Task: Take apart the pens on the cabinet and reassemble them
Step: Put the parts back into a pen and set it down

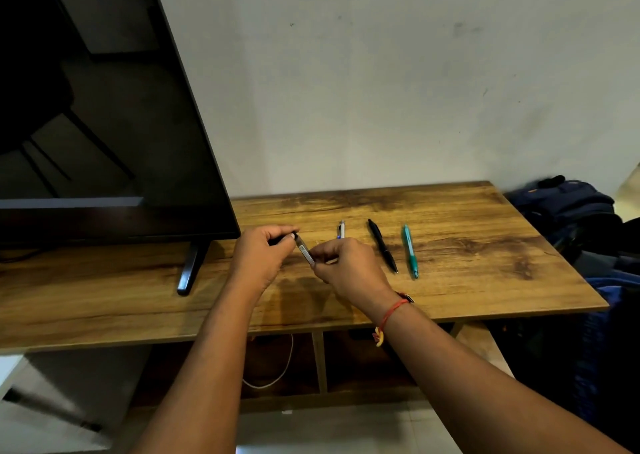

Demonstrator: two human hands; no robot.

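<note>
- My left hand [263,251] is curled round the dark end of the pen [304,251], thumb and forefinger pinching it where the grey labelled barrel begins
- My right hand [349,268] pinches the other end of that barrel in its fingers [325,248], so both hands grip the one pen, held just above the cabinet [485,280] top
- The pen's long axis slants between the hands: far end up and left at my left hand, near end down and right at my right, with only a short stretch of barrel showing between them
- I take this for the twisting or pulling step, though I cannot tell whether the halves are coming apart or going together; either way the hands must work against each other along that slant
- Three more pens lie on the cabinet to my right: the white-and-blue pen [341,229] just beyond my right knuckles, then the black pen [382,246], then the teal pen [410,251], each pointing roughly away from me, and my right hand is the nearer to them
</note>
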